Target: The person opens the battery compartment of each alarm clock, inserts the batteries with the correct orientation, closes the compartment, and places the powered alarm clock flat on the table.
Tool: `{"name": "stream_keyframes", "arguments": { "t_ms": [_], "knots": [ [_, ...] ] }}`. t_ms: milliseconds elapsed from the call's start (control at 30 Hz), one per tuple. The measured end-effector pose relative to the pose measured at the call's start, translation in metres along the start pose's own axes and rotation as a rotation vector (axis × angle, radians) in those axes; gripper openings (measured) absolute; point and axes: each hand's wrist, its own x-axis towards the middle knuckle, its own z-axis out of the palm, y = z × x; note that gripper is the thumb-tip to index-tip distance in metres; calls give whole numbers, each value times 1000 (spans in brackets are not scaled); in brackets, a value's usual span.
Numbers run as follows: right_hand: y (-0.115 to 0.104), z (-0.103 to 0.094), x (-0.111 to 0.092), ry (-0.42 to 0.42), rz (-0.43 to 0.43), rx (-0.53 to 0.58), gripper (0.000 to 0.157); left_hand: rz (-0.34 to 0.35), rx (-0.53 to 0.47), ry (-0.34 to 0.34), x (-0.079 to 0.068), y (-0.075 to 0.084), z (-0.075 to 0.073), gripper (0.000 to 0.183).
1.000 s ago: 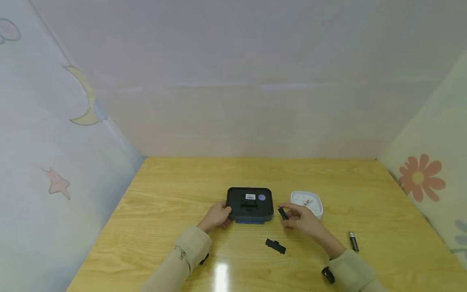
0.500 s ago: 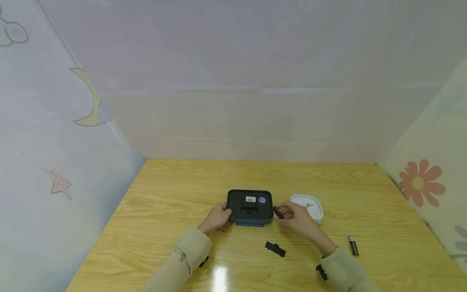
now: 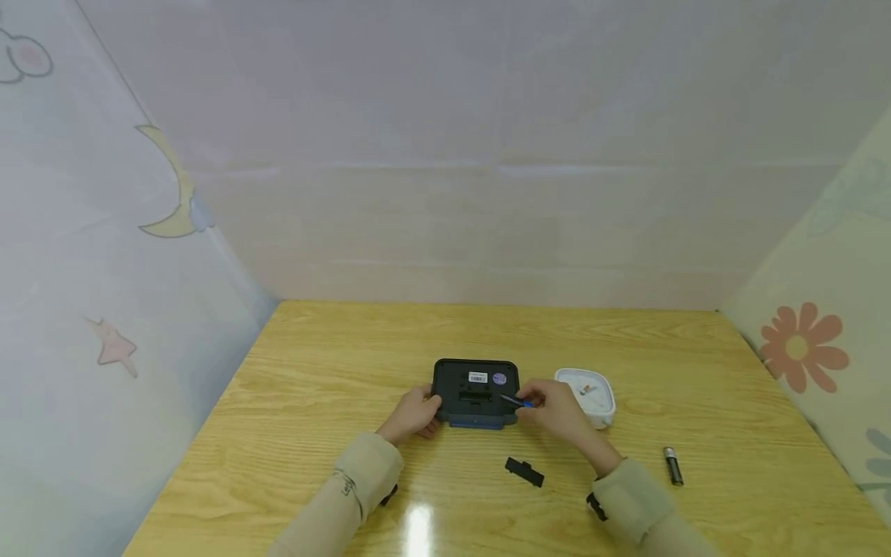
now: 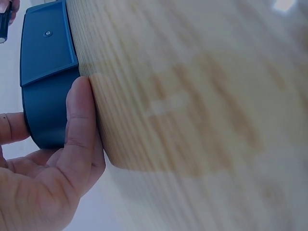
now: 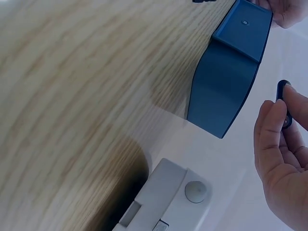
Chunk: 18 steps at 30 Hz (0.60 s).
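A dark desk clock (image 3: pixel 455 381) with a blue underside (image 4: pixel 48 53) has its back facing up, showing labels and an uncovered battery slot (image 3: pixel 476 396). My left hand (image 3: pixel 412 414) grips its left edge, thumb on top and fingers along the side and below. Over the clock's right part, my right hand (image 3: pixel 553 406) pinches a small dark battery (image 3: pixel 513 400) between thumb and fingers; in the right wrist view this battery (image 5: pixel 282 89) is raised off the clock. The black battery cover (image 3: pixel 525 472) lies on the table nearer me.
Just behind my right hand sits a small white clock (image 3: pixel 595 396), partly covered by it. A second battery (image 3: pixel 672 466) lies on the wooden table (image 3: pixel 334 340) farther right. Patterned cloth walls (image 3: pixel 445 232) stand at the back and both sides.
My right hand has moved left with the battery, from beside the clock to over its right part, and the battery has turned to lie more sideways. The left hand stays on the clock.
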Motion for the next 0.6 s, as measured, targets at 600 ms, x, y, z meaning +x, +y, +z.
{"name": "stream_keyframes", "arguments": {
  "t_ms": [600],
  "knots": [
    [-11, 12, 14, -26, -76, -112, 14, -8, 5, 2, 2, -1, -1, 41]
  ]
}}
